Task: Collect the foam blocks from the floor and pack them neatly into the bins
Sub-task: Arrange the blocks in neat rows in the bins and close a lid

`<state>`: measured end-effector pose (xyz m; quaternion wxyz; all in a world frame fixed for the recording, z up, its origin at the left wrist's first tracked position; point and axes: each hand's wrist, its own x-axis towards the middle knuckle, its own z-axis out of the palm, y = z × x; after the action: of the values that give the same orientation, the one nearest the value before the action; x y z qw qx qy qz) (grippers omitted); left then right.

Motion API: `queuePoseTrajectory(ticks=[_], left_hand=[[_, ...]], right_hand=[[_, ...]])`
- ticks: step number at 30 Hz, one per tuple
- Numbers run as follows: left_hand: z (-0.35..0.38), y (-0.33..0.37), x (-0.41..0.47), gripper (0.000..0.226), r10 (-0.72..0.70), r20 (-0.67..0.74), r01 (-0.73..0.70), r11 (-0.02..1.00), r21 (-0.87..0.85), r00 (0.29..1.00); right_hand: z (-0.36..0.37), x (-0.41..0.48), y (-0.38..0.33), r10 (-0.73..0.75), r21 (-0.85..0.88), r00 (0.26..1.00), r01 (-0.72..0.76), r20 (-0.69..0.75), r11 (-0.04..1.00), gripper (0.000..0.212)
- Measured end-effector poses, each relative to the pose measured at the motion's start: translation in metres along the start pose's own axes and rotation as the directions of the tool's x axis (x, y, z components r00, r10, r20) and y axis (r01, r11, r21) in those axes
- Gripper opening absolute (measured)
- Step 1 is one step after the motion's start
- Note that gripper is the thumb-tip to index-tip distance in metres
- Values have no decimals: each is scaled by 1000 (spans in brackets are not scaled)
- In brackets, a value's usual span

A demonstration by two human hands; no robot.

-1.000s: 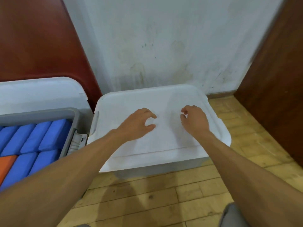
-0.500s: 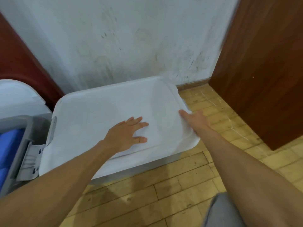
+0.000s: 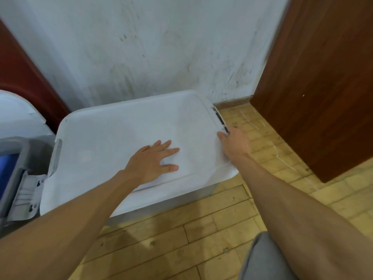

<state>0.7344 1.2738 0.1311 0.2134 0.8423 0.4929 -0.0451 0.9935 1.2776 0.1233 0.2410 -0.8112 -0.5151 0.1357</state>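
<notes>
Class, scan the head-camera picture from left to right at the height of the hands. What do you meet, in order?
Blue foam blocks → grey bin's white latch → left hand → right hand → brown wooden panel.

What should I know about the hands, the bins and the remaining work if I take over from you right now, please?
Left hand: flat, fingers straight, pressing on the white lid.
Right hand: at the lid's right edge by the latch; grip hidden.
Done: the lid sits on the near bin.
Left bin: open, blue foam blocks inside.
To do: probably clip the latch, then lid the left bin. No loose blocks on the floor in view.
</notes>
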Motion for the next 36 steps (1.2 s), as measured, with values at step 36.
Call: queuePoseTrajectory(ticks=[36], left_hand=[[-391, 53, -309, 15, -383, 260, 437, 878, -194, 886]], right_hand=[[-328, -166, -325, -273, 18, 521, 442, 809, 897, 31]])
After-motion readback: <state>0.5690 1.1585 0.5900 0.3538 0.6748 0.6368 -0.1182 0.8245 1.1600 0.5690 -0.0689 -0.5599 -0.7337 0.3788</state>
